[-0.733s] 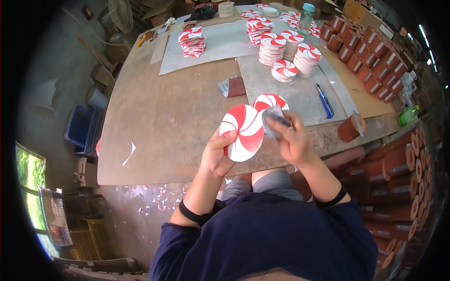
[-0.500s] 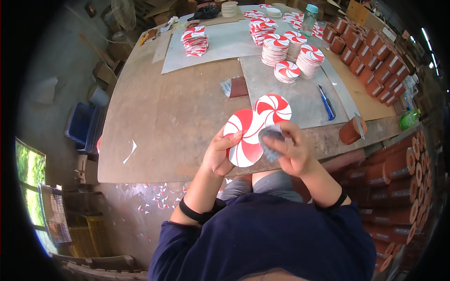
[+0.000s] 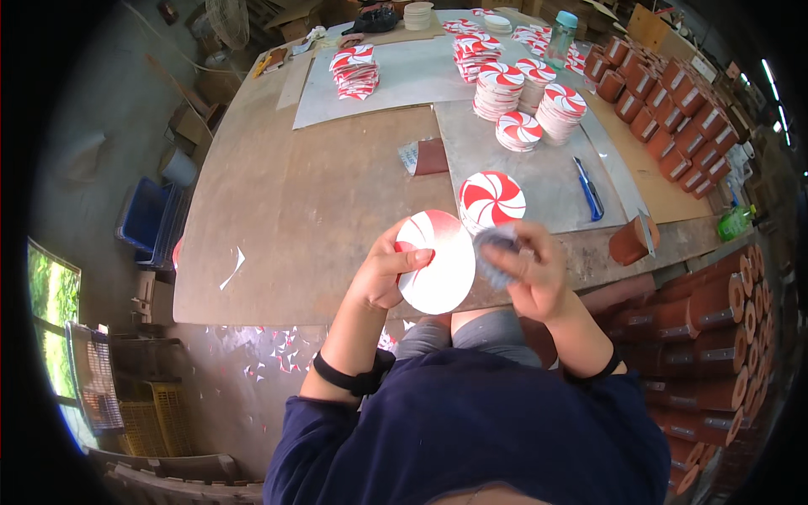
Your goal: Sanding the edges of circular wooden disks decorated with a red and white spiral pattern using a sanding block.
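Change since the earlier frames: the disc in my left hand then showed its red-and-white swirl face; it now shows a mostly white face, with only a faint red tint near its upper left. My hands sit in much the same place, at the near edge of the table.

Left hand: closed on the disc, thumb across its left side, fingers behind. The disc is held above the table edge, in front of my lap.

Right hand: closed around a grey pad, which presses against the disc's right rim.

Swirl disc: one, lying flat on the grey sheet just beyond my hands.

Stacks of swirl discs: four close together on the far part of that sheet, one stack at the far left, and further stacks toward the far end whose count I cannot tell.

Blue knife: one, on the sheet to the right of the loose disc.

Brown block with a paper slip: one, left of the sheet.

Bottle with a pale blue cap: one, far right.

Brown pots: a row along the right table edge, plus one apart, near my right hand; more stacked below to the right, too many to count.
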The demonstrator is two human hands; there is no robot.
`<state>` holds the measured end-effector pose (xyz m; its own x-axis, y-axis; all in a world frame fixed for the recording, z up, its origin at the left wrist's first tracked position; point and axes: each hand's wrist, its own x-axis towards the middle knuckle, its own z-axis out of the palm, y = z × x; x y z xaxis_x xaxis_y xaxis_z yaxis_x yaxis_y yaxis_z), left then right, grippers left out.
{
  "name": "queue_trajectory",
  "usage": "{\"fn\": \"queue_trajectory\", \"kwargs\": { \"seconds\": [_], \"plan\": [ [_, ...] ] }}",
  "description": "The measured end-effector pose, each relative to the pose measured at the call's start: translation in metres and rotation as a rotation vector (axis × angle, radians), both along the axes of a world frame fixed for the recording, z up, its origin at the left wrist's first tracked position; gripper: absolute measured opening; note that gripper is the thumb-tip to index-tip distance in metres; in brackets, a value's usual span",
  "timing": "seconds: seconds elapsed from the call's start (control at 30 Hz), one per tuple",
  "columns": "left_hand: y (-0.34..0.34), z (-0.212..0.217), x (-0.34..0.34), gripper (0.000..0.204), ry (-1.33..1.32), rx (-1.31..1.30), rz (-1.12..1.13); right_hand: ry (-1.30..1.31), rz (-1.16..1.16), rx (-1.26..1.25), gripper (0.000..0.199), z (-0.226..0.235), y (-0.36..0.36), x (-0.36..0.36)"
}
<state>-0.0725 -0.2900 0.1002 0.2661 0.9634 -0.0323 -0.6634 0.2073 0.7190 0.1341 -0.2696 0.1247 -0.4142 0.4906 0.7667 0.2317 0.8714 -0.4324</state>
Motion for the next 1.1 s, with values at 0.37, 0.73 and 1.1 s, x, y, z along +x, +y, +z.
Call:
{"fn": "queue_trajectory", "kwargs": {
  "seconds": [0.37,0.73,1.1],
  "plan": [
    [-0.002,0.008,0.000,0.045,0.029,-0.002,-0.059,-0.029,0.164,0.038,0.045,0.003,-0.006,-0.003],
    [-0.004,0.008,-0.012,0.039,0.166,0.075,-0.181,-0.096,0.017,0.032,0.046,-0.010,0.019,0.000],
    [-0.003,0.013,-0.018,0.037,0.329,0.151,-0.194,-0.120,0.112,-0.011,0.046,0.002,0.007,0.003]
  ]
}}
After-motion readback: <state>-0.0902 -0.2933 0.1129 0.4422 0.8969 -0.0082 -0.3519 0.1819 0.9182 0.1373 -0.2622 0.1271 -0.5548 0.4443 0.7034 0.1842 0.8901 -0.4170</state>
